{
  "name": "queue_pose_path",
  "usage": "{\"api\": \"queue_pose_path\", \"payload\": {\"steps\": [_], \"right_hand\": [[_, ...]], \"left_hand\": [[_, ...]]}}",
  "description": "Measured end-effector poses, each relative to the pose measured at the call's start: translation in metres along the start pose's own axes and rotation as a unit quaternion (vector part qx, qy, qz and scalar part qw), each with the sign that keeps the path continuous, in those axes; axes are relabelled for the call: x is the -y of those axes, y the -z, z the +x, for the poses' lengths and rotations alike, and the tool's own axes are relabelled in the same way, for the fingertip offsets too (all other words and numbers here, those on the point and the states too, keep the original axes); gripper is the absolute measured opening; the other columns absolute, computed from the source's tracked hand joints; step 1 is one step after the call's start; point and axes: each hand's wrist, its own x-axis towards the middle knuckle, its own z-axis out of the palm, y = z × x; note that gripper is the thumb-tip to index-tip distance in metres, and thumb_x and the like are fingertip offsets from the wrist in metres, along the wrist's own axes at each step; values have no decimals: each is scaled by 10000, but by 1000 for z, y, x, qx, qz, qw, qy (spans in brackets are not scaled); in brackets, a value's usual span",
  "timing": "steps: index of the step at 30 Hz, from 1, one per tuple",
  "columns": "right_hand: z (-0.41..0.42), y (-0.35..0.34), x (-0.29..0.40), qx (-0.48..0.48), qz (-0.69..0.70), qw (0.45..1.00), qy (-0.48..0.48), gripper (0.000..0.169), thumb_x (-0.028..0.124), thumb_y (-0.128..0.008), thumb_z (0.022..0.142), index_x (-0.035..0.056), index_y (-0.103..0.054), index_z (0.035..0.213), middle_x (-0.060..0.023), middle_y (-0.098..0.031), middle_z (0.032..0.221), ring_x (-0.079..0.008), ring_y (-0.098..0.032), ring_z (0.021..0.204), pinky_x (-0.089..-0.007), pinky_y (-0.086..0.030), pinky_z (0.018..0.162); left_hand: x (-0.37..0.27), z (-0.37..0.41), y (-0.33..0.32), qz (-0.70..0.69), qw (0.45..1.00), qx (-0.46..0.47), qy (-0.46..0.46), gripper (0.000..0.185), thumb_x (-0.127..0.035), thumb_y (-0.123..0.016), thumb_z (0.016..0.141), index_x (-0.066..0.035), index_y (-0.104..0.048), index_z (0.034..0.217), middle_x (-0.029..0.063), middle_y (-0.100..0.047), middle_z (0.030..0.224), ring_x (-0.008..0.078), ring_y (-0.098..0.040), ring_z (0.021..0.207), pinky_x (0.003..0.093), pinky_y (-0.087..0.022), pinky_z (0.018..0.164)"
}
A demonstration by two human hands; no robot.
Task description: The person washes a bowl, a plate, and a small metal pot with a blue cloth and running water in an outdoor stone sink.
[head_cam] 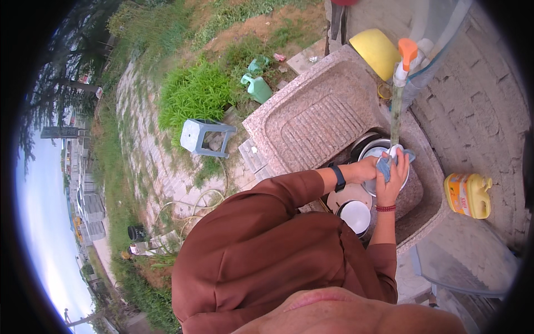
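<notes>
My left hand [367, 168], below a dark wristband, and my right hand [392, 180], above a red beaded bracelet, meet over a metal basin [369, 187] in the stone sink. Between them they hold a crumpled blue cloth [384, 168]; a small white item [394, 150], its kind unclear, is at my fingertips. My left fingers are partly hidden. Directly above the hands ends a clear hose [396, 112] from a tap with an orange handle [407, 49]. A white bowl [355, 216] and a round pinkish board or lid [344, 197] lie nearer my body.
The stone sink's ribbed washboard [321, 129] adjoins the basin area. A yellow bowl-like vessel [374, 52] leans behind it. A yellow jug [467, 195] stands on the right. Beyond the sink's left side are a grey plastic stool [200, 135], a green jug [258, 89] and a loose garden hose [208, 193].
</notes>
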Motion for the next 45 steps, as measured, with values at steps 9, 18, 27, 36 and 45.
{"api": "queue_pose_path", "payload": {"steps": [9,18,27,36,45], "right_hand": [[11,-24,-75,-51,299,868,-394,508,382,-541,860,-47,-565,1130,-130,-596,1102,-225,-572,996,-330,-438,868],[-33,-42,-100,-137,570,558,-587,502,425,-538,849,20,-561,1146,-116,-610,1071,-259,-594,942,-357,-468,849],[-47,-53,-103,-211,490,602,-594,456,334,-611,824,-44,-577,1078,-138,-626,983,-235,-610,853,-326,-476,761],[-1,-19,3,-133,84,981,-115,394,226,-580,782,57,-578,1139,-116,-551,1183,-307,-465,1157,-385,-347,989],[34,-22,-33,-72,123,960,-239,401,337,-640,736,31,-635,994,-152,-644,877,-287,-616,884,-368,-464,809]], "left_hand": [[-2,-11,0,91,996,4,-3,303,-31,-650,720,19,-608,1015,53,-625,922,128,-578,827,280,-475,750],[3,-21,2,119,993,-4,7,321,-62,-669,753,25,-602,1055,67,-635,951,129,-601,802,266,-498,718],[-16,-31,-7,-50,999,-15,-8,323,11,-625,788,13,-555,1104,88,-623,1032,168,-609,912,304,-499,800],[-6,-9,7,24,1000,-4,-20,354,-7,-582,818,-17,-494,1160,47,-577,1072,129,-559,959,266,-468,807],[-24,-30,4,120,992,22,9,264,-24,-665,772,4,-596,1025,47,-640,945,118,-598,828,268,-492,727]]}}
